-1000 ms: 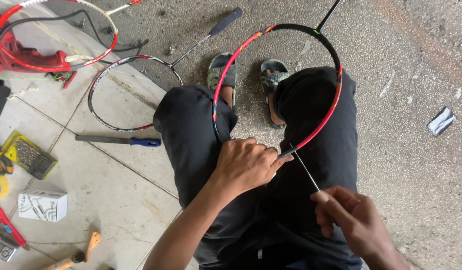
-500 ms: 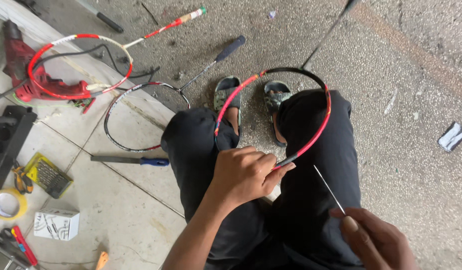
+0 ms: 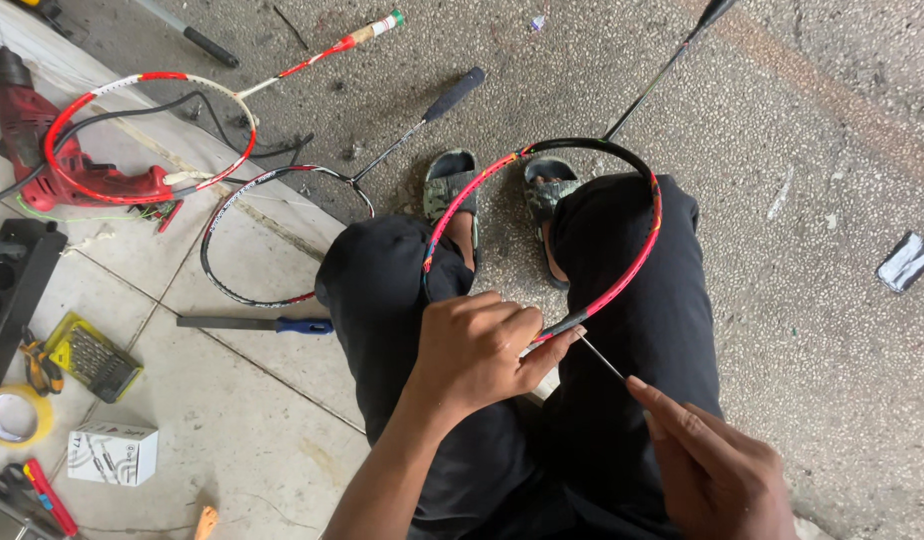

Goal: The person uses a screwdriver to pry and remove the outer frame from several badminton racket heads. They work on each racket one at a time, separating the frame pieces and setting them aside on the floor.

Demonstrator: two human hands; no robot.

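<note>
Since the earlier frame the right hand [image 3: 717, 465] has come back up toward the frame [image 3: 622, 285], bringing the needle [image 3: 602, 358] close to the rim again, and the view has swung slightly left. Left hand [image 3: 477, 350] is closed around the bottom of the red-and-black frame, thumb pointing right along the rim. The hoop rests across both knees, its shaft running up and right over the floor [image 3: 812, 150]. Right fingers [image 3: 654, 398] pinch the lower end of the thin needle; its long axis slants up-left, tip just beside the rim next to the left thumb. The needle hand sits lower right of the grip point, the left hand nearer the rim. Two other rackets [image 3: 147, 135], a red drill [image 3: 42, 150] and a file [image 3: 252, 324] lie to the left.
</note>
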